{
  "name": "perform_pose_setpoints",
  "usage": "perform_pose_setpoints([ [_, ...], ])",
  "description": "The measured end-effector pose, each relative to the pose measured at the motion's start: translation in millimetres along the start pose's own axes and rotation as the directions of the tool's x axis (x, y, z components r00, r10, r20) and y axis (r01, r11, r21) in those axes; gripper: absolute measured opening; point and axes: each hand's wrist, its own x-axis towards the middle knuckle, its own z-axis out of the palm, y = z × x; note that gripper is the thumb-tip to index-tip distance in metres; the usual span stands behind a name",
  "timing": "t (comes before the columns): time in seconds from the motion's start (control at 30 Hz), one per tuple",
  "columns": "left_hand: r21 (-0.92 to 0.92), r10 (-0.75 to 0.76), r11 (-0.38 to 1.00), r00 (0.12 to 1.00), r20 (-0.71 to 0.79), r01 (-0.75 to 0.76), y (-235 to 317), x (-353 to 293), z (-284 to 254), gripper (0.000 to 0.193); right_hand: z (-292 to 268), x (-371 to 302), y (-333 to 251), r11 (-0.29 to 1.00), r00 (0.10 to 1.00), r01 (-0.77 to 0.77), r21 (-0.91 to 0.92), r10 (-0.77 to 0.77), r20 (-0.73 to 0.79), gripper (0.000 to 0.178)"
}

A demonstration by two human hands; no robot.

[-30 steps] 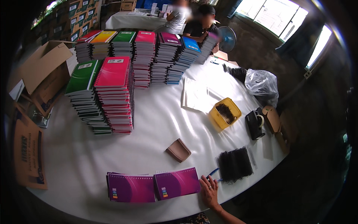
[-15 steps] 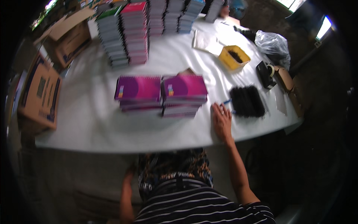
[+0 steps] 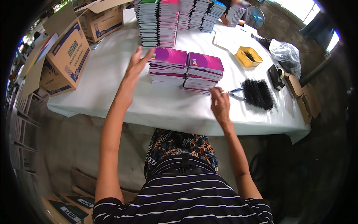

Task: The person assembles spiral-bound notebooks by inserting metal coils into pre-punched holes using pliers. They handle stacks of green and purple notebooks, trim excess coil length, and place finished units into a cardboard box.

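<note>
Two side-by-side stacks of purple-covered spiral notebooks stand on the white-covered table. My left hand [image 3: 137,66] is raised at the outer side of the left stack [image 3: 169,56], thumb and fingers apart, its fingertips at the cover's edge; whether they touch cannot be made out. Close to the lower right corner of the right stack [image 3: 205,62] is my right hand [image 3: 220,106], fingers loosely bent, with nothing visible in them. Just right of that hand lie blue-handled pliers [image 3: 237,94], beside a pile of black binding coils [image 3: 258,94].
Tall notebook stacks [image 3: 167,24] rise at the back. Open cardboard boxes [image 3: 67,59] stand at the left. A yellow tub [image 3: 248,56] with dark bits, a black tape dispenser [image 3: 276,76] and a clear plastic bag [image 3: 285,56] sit at the right. A person's hand [image 3: 225,19] shows far back.
My left hand has come up from beside my body to the left notebook stack. My right hand has shifted from flat on the table toward the right stack, its fingers now bent. The view has shifted.
</note>
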Motion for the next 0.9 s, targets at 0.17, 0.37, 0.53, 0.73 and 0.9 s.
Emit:
perform_pose_setpoints([
  [0.17, 0.166, -0.337, 0.938, 0.917, 0.213, 0.306, 5, 27, 19, 0.081, 29, -52, 3, 0.987, 0.951, -0.158, -0.029, 0.161, 0.264, 0.031],
  [0.37, 0.255, -0.434, 0.875, 0.9, 0.04, 0.411, -9, 40, -20, 0.078, 37, -48, -1, 0.987, 0.956, -0.155, 0.051, 0.136, 0.261, 0.029],
  [0.53, 0.079, -0.234, 0.971, 0.96, 0.154, 0.224, -10, 28, -20, 0.071, 30, -42, -4, 0.971, 0.969, -0.197, 0.134, 0.171, 0.18, 0.022],
  [0.73, 0.206, -0.252, 0.954, 0.956, 0.148, 0.22, -26, 33, -9, 0.063, 30, 17, -28, 0.94, 0.987, -0.131, 0.315, 0.094, 0.131, 0.022],
  [0.9, 0.292, -0.197, 0.946, 0.966, 0.165, 0.143, 3, 27, 0, 0.068, 15, 38, -32, 0.954, 0.996, -0.049, 0.296, 0.024, 0.086, 0.024],
])
